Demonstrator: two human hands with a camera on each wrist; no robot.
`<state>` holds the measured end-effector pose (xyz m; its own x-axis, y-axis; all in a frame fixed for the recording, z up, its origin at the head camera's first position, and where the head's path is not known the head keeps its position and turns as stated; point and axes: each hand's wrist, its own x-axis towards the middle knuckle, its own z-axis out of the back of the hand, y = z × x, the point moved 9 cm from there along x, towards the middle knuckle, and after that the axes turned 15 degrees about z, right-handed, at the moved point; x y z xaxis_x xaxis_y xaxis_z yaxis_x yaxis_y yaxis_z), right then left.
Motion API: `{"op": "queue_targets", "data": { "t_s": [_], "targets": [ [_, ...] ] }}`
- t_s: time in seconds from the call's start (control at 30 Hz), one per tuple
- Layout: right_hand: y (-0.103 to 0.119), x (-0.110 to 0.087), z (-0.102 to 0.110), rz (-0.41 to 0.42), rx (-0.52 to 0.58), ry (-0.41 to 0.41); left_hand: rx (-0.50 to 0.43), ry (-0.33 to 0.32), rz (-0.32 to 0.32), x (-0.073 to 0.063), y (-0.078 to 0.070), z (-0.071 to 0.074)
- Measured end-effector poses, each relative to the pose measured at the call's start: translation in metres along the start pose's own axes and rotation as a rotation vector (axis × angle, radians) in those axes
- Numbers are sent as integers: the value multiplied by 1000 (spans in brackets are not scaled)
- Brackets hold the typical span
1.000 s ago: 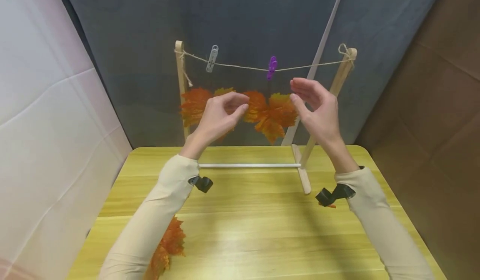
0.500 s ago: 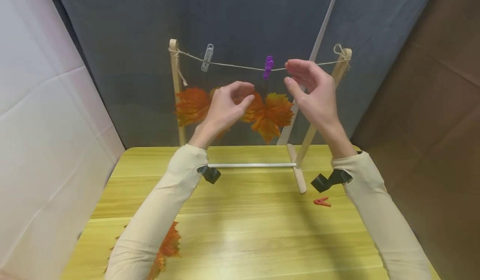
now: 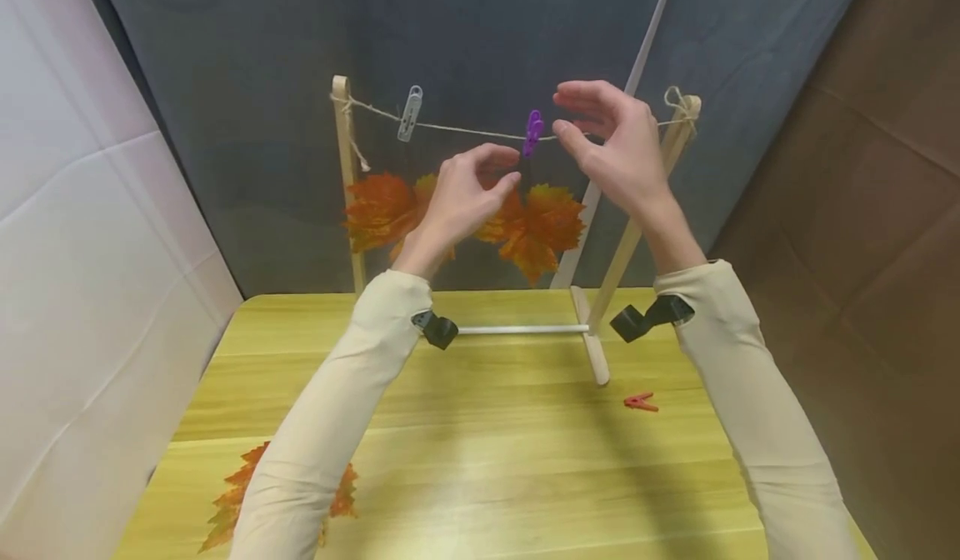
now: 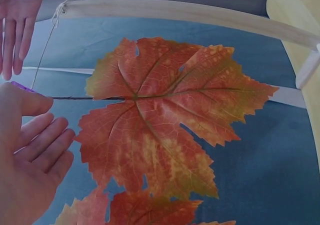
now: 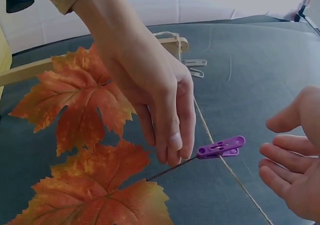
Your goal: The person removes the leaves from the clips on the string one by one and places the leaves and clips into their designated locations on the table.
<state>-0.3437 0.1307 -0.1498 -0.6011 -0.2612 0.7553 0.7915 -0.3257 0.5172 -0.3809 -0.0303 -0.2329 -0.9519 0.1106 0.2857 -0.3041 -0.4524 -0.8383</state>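
Observation:
A purple clothespin (image 3: 533,133) sits on the string (image 5: 240,182) and grips the dark stem of an orange maple leaf (image 4: 155,110), which hangs below. Just left of the stem my left hand (image 3: 474,189) is held with fingers loosely bent and thumb apart, holding nothing. On the other side, my right hand (image 3: 615,143) hovers beside the clothespin, its fingers and thumb spread apart without touching it. A second maple leaf (image 3: 382,210) hangs to the left under a clear grey clothespin (image 3: 409,113); my left hand partly hides it.
Two wooden posts (image 3: 346,160) hold the string, joined low down by a white rod (image 3: 517,329). A red clothespin (image 3: 641,402) lies on the table (image 3: 480,460) at the right. More maple leaves (image 3: 234,502) lie at front left, partly under my left sleeve.
Both hands have risen toward the purple clothespin, the left moving up and right, the right moving up and slightly left. The red clothespin has come into full view.

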Motion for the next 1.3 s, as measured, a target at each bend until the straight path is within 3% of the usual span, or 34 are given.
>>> {"op": "queue_targets", "data": {
  "t_s": [0.33,0.53,0.7,0.87,1.3],
  "targets": [
    [-5,11,-12,-25,-59,83,-4,24,23,5,3,-9],
    [-11,14,-19,-33,-156,140,12,-17,2,6,1,-10],
    [-12,16,-27,-55,-197,218,-15,-70,29,6,3,-5],
    [-14,15,-31,-84,-246,262,-40,-81,41,6,5,-4],
    [-25,14,-37,-131,-238,310,-40,-71,42,8,9,-5]
  ]
}}
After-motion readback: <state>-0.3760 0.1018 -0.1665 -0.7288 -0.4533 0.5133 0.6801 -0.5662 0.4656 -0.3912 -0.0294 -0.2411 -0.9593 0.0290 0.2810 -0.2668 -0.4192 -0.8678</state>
